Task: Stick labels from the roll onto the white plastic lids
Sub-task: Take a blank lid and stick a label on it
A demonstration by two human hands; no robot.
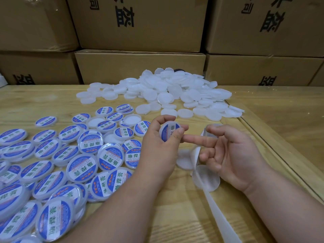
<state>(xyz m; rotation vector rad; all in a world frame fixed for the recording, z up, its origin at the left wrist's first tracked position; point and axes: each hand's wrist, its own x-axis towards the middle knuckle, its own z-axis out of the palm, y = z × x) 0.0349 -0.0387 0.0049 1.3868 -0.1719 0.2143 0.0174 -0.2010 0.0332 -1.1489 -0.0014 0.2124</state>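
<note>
Plainly, behind both hands, stacked cardboard cartons [140,23] printed with large black characters, upside down, not legible with confidence; beyond the fingers, a heap of bare white lids [168,90]; left of the left hand, a spread of labelled lids [82,165], blue-and-white, green characters, small print unreadable. Left hand [157,146] pinched round one lid [169,130], label [171,131] already on; right hand [228,151] loosely curled, forefinger pressed flat across that label, backing strip [215,206] trailed under the palm. Risks, as judged: trapped bubble or crease from uneven rubbing; off-centre label; lid slipped from so light a pinch.
</note>
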